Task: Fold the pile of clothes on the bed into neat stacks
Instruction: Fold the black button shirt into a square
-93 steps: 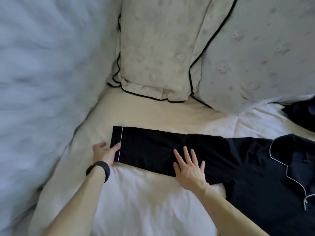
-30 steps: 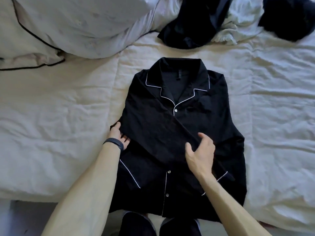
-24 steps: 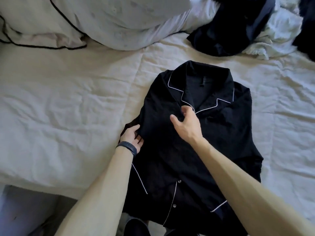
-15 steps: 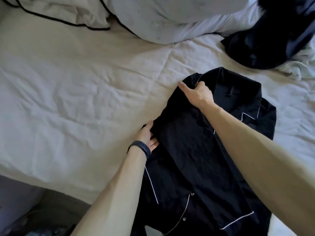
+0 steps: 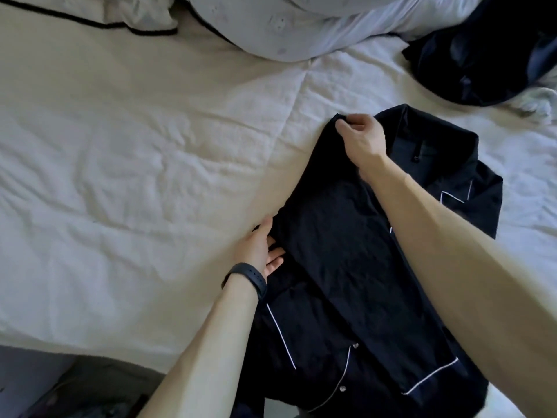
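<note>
Our right hand [image 5: 360, 137]: it reaches far out. Finger and thumb pinch the top left corner of the black shirt [image 5: 316, 342], at the shoulder.
Our left hand [image 5: 259, 248]: it sits nearer to us, at the shirt's left edge. The thumb lies along the edge and the fingers slip under the cloth. We cannot tell if it grips or just touches.
The two hands: they are apart, both on the same left side of the shirt, one at the far end and one at the middle.
Shirt: it lies flat on the bed, front side up, under our right arm. Its bottom end hangs over the bed's edge near us.
Sleeve [image 5: 355, 251]: it is folded over the shirt's front. It runs from our right hand down to a cuff with a white line [image 5: 431, 378], on the near side of our right arm.
Collar [image 5: 422, 140]: it is just to the right of our right hand, with thin white lines by it.
Buttons [image 5: 342, 388]: small pale ones sit low on the shirt front, closer to us than our left hand.
Wristband [image 5: 250, 277]: a dark band goes around our left wrist.
Blanket [image 5: 135, 176]: white and wrinkly, it spreads out to the left of both hands.
Pillows [image 5: 286, 25]: pale ones with a dark trim line lie past our right hand.
Other clothes [image 5: 488, 55]: a dark heap lies beyond our right hand and off to the right.
</note>
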The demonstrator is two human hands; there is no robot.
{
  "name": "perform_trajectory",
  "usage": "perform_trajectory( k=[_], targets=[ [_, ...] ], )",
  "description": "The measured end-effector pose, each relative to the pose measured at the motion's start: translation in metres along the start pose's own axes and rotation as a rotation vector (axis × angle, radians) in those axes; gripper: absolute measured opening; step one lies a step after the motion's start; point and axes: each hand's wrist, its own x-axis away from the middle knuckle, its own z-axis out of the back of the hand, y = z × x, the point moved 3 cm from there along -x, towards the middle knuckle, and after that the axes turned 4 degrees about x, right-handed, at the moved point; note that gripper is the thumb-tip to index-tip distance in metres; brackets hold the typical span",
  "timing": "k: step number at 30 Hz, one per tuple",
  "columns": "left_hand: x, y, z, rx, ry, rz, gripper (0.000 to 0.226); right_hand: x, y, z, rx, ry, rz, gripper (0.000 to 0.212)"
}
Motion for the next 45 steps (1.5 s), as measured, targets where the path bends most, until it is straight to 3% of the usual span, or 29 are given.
perform_trajectory(
  k=[3, 5, 7, 9, 12, 15, 19, 21, 23, 26, 29, 33, 39, 45],
  targets=[
    [0.014, 0.011, 0.001, -0.591, 0.153, -0.221, 0.04, 0.055, 0.019, 0.009, -0.01, 0.167, 0.099, 0.033],
    [0.027, 0.016, -0.001, -1.147, 0.308, -0.655, 0.04, 0.103, 0.052, 0.011, 0.064, 0.239, 0.177, 0.032],
    [0.042, 0.025, -0.021, -1.321, 0.277, -1.173, 0.028, 0.148, 0.093, 0.01, 0.192, 0.32, 0.213, 0.038],
    [0.035, 0.033, -0.055, -1.42, 0.117, -1.475, 0.031, 0.183, 0.133, 0.006, 0.32, 0.366, 0.181, 0.047],
    [-0.004, 0.036, -0.111, -1.886, -0.128, -1.449, 0.069, 0.208, 0.176, -0.001, 0.527, 0.307, 0.132, 0.06],
    [-0.054, 0.041, -0.129, -2.293, -0.179, -1.415, 0.075, 0.211, 0.221, 0.006, 0.696, 0.184, 0.078, 0.067],
    [-0.073, 0.065, -0.13, -2.257, 0.029, -1.347, 0.076, 0.228, 0.288, 0.036, 0.828, 0.1, -0.041, 0.072],
    [-0.06, 0.057, -0.129, -2.185, 0.082, -1.399, 0.076, 0.237, 0.298, 0.047, 0.828, 0.128, -0.03, 0.075],
    [-0.038, 0.027, -0.127, -2.105, -0.001, -1.501, 0.075, 0.24, 0.294, 0.052, 0.791, 0.184, 0.006, 0.076],
    [-0.011, -0.049, -0.107, -2.127, -0.289, -1.613, 0.073, 0.243, 0.285, 0.051, 0.771, 0.248, 0.098, 0.077],
    [-0.004, -0.116, -0.062, -2.203, -0.447, -1.564, 0.074, 0.251, 0.3, 0.048, 0.791, 0.214, 0.089, 0.077],
    [-0.021, -0.13, -0.018, -2.283, -0.363, -1.538, 0.077, 0.27, 0.346, 0.061, 0.832, 0.201, 0.047, 0.079],
    [-0.01, -0.134, -0.008, -2.249, -0.273, -1.57, 0.076, 0.295, 0.379, 0.087, 0.857, 0.195, -0.03, 0.078],
    [0.02, -0.168, 0.078, -2.23, -0.131, -1.43, 0.069, 0.327, 0.398, 0.103, 0.756, 0.182, -0.062, 0.078]
  ],
)
